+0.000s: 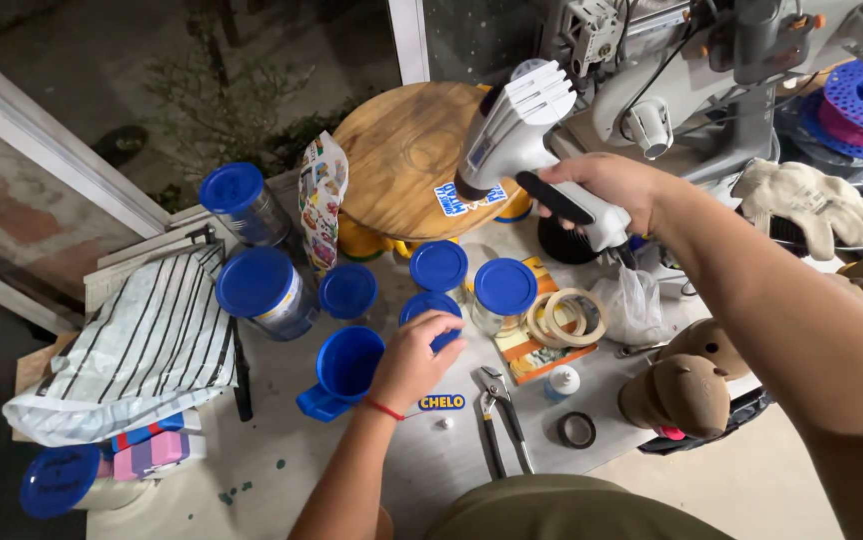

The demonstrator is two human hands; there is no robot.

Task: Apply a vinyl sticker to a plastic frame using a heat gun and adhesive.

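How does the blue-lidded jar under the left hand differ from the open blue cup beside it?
The jar under the left hand wears a blue lid; the open blue cup has none, and its hollow inside shows. The left hand rests on the jar; nothing touches the cup. The jar's body is mostly hidden by the hand; the cup's wall is plain to see. Both are blue, round and upright on the table.

A heat gun of matt grey-white plastic with a black grip is seen. The jar lids are of smooth, slightly glossy blue plastic. The round board is of grained, unvarnished wood. The table is seen as dull, scuffed grey metal. The pliers are of bare metal. The striped bag looks like woven plastic, and the work gloves like rough cloth.
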